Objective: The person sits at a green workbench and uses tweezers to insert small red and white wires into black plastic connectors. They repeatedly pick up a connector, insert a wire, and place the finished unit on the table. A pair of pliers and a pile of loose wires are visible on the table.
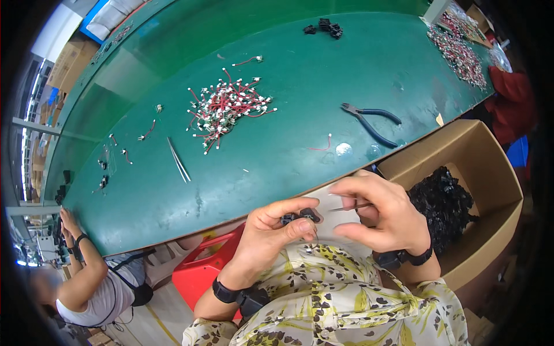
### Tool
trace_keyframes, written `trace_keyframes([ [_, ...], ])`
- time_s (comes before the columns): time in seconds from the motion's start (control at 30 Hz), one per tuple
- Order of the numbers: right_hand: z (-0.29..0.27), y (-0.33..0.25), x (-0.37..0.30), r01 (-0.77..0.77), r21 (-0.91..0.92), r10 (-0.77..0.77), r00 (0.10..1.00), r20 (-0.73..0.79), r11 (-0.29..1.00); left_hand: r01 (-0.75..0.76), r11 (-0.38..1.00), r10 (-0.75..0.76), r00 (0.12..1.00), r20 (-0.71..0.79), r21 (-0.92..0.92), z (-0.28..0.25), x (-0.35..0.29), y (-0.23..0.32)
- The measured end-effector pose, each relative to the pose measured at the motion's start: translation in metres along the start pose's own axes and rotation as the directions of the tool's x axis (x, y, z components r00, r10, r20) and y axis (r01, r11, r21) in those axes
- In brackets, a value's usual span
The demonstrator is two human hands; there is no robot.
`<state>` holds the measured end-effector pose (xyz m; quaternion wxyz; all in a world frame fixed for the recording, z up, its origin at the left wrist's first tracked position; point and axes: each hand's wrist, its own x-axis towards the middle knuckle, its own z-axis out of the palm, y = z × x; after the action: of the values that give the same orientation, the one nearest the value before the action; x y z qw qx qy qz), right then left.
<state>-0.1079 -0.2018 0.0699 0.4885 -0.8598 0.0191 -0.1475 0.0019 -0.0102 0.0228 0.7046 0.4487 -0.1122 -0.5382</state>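
Green tabletop [277, 138]: bright, even light beyond the left hand [268, 230]
Carton [490, 225]: shaded inside, beside the right hand [386, 213]
Lights [24, 263]: glaring white, far left of both hands
Outer rim: black, straight edges bowed

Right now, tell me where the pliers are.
In the head view, the pliers lie toward the right of the green table, between the wire heap and the cardboard box, beyond the right hand.

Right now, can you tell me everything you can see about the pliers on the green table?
The pliers have a short grey metal head and two long, curved, dark blue handles that look rubbery. They lie flat on the green table, handles spread apart, head toward the left of the picture. Only the table touches them.
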Motion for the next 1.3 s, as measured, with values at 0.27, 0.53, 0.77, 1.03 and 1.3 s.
trace_keyframes([
  [0.27,0.023,0.001,-0.016,0.039,-0.246,-0.053,0.997,-0.051,0.968,-0.134,0.990,0.136,0.990,-0.040,0.050,-0.004,-0.001,-0.008],
  [0.53,0.026,0.002,-0.012,0.048,-0.300,-0.063,0.997,-0.040,0.953,-0.245,0.955,0.250,0.968,-0.014,0.169,-0.003,0.004,-0.006],
  [0.77,0.046,0.012,-0.018,-0.035,-0.068,0.021,0.981,-0.192,0.997,-0.314,0.917,0.346,0.933,-0.100,0.244,0.002,0.008,-0.013],
  [1.03,0.047,0.019,-0.013,-0.090,0.164,0.122,0.973,-0.196,0.982,-0.361,0.847,0.423,0.902,-0.084,0.390,-0.001,0.016,-0.012],
  [1.3,0.018,0.009,0.000,-0.198,0.107,0.194,0.980,0.052,0.974,-0.301,0.864,0.404,0.893,-0.200,0.403,0.007,0.009,-0.007],
])
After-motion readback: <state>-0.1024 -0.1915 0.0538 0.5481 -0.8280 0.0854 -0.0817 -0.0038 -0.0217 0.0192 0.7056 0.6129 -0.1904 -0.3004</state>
